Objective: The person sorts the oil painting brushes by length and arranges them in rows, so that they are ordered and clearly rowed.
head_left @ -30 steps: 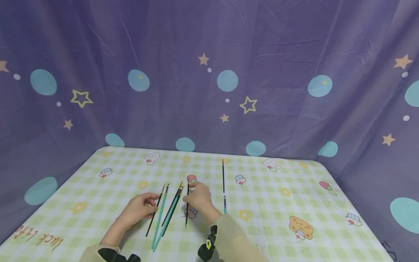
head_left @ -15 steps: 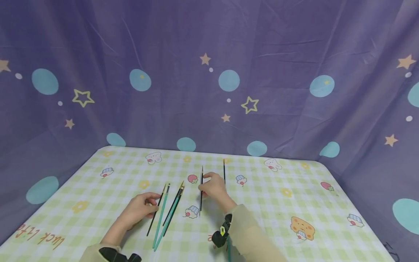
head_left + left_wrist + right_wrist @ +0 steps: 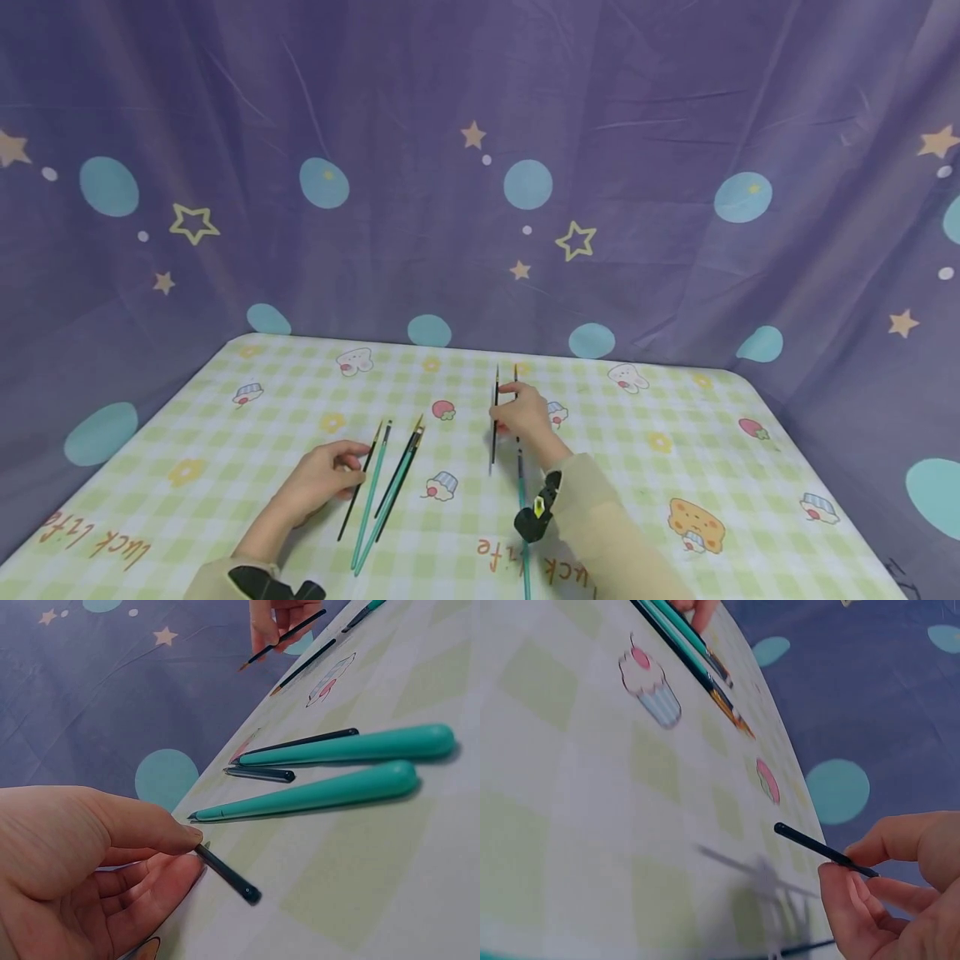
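Note:
My right hand (image 3: 527,414) pinches a thin black paintbrush (image 3: 494,442) between thumb and fingertips. That brush hangs above the cloth, its shadow falling apart from it in the right wrist view. Just right of it lies another black paintbrush (image 3: 516,373), partly hidden by the hand. A teal paintbrush (image 3: 527,567) lies nearer, partly under the right forearm. On the left, my left hand (image 3: 318,482) pinches a black paintbrush (image 3: 232,877) at the edge of a loose group. Teal paintbrushes (image 3: 315,791) and black paintbrushes (image 3: 262,774) in that group lie side by side, bristles pointing away.
A green-and-white checked cloth (image 3: 615,517) with printed cupcakes and flowers covers the table. Behind its far edge hangs a purple curtain (image 3: 420,250) with stars and blue dots. Each wrist wears a black camera mount (image 3: 536,517).
My right hand has carried its black paintbrush away from the left group, rightward and farther back, beside the black brush on the right. My left hand has stayed in place.

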`<state>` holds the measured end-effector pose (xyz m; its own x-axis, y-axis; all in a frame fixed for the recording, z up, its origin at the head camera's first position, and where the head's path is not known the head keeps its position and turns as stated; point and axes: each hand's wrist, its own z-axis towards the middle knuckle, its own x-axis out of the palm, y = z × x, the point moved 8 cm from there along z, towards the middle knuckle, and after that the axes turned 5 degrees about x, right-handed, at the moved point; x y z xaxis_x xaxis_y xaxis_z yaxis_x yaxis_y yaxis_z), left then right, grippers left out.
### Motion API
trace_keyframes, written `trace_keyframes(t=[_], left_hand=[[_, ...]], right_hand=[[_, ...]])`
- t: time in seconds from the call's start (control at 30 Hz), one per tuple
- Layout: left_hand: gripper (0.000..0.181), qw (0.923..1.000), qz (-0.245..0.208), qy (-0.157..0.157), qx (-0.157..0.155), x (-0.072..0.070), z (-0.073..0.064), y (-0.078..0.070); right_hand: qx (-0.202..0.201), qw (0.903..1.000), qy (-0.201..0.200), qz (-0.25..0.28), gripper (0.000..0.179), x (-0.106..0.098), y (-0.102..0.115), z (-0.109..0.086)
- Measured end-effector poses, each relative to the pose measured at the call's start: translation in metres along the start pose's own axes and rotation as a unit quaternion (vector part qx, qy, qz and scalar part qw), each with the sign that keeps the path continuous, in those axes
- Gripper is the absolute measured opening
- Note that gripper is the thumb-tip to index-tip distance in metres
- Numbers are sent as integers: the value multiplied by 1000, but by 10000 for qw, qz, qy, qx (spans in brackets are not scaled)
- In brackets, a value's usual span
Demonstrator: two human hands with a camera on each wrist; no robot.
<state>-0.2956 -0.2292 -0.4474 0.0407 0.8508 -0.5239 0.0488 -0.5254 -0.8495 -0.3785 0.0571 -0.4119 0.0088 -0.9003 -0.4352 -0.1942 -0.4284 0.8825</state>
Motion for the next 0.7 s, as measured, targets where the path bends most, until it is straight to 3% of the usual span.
trace_keyframes(t=[0.23, 0.7], left_hand=[[39, 10000, -35, -12, 31, -1, -1, -1], [39, 10000, -59, -53, -56, 0, -1, 0]], right_hand=[[125, 9997, 19, 218, 48, -14, -11, 14], [-261, 9995, 117, 102, 45, -26, -20, 32]])
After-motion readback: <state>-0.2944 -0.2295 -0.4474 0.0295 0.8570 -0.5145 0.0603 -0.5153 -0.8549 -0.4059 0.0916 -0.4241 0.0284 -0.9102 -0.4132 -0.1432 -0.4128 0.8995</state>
